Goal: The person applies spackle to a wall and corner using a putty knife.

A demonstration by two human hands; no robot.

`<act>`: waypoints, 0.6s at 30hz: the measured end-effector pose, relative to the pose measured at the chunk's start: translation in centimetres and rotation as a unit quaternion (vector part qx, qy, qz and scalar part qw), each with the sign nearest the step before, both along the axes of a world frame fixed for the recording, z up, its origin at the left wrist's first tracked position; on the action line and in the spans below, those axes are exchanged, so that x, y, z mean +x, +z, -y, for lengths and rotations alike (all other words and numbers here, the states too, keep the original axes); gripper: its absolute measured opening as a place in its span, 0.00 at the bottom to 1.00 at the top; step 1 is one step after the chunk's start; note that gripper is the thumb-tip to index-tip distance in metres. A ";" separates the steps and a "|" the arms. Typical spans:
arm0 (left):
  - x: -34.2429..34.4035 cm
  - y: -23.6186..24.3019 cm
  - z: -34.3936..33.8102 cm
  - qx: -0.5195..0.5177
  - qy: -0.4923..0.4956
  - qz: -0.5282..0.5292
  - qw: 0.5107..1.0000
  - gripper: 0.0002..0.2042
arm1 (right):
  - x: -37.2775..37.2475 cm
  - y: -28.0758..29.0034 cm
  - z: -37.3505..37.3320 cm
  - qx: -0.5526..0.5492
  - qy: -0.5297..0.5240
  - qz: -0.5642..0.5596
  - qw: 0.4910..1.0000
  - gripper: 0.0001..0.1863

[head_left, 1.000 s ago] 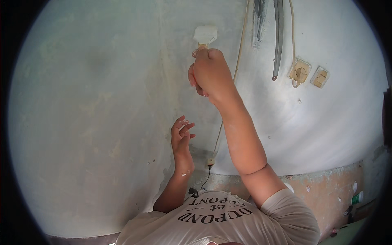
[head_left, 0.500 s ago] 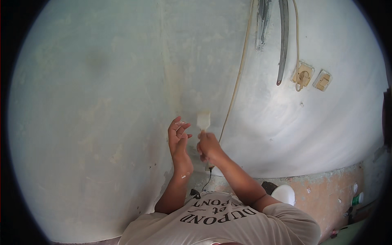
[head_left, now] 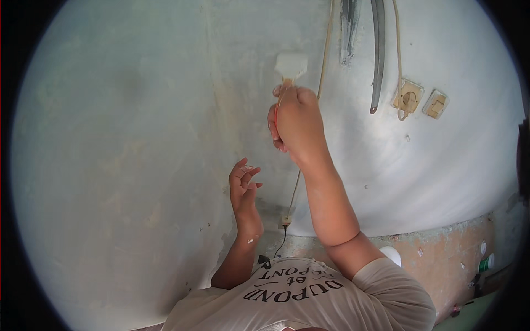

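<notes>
My right hand [head_left: 298, 118] is raised and closed round the handle of a putty knife [head_left: 291, 65], a bit of red showing at the grip. The knife's pale, broad blade points away from me and lies at the grey-white wall [head_left: 165, 110], right of the corner line; whether it presses on the wall I cannot tell. Lower and further left, my left hand [head_left: 243, 185] is held up with bent fingers apart. White smears mark those fingers and the wrist, and nothing is gripped there.
A beige cable [head_left: 326, 49] runs down the wall beside my right hand to a small connector [head_left: 286, 220]. Further right are a hanging grey strip [head_left: 378, 60], a socket with a plug [head_left: 408, 100] and a switch [head_left: 436, 103]. A white round object [head_left: 391, 255] shows by my right elbow.
My right hand has moved up and away along the wall with the putty knife, the arm stretching out. My left hand has stayed almost where it was.
</notes>
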State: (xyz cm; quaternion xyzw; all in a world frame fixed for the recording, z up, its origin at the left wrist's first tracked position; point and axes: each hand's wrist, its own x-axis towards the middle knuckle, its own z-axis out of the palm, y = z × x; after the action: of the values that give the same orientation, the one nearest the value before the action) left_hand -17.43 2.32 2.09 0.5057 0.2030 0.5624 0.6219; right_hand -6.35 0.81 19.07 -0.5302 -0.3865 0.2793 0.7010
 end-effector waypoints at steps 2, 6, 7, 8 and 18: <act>-0.4 -0.2 -0.1 0.000 0.001 -0.005 1.000 0.21 | 0.3 -0.6 -0.8 0.038 -0.033 0.060 0.997 0.16; -1.0 -0.5 -0.4 -0.002 0.011 -0.006 1.000 0.18 | 1.8 -3.6 -1.5 -0.002 -0.034 0.058 0.998 0.20; -1.1 -0.5 -0.4 -0.006 0.014 -0.003 1.000 0.17 | 2.0 -5.1 -1.8 -0.004 -0.032 0.057 0.998 0.20; -1.2 -0.4 -0.5 -0.009 0.015 -0.005 1.000 0.17 | 2.0 -7.2 -1.7 -0.040 -0.030 0.064 0.997 0.19; -0.4 -0.4 -1.1 -0.001 0.024 0.000 1.000 0.19 | 1.8 -27.4 3.5 -0.306 0.064 0.024 0.949 0.22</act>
State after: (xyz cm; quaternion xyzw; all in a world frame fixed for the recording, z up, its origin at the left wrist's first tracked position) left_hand -17.87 3.43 1.66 0.5003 0.2157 0.5769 0.6086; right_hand -4.51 -2.65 -8.33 -0.7002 -0.3325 0.4155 0.4759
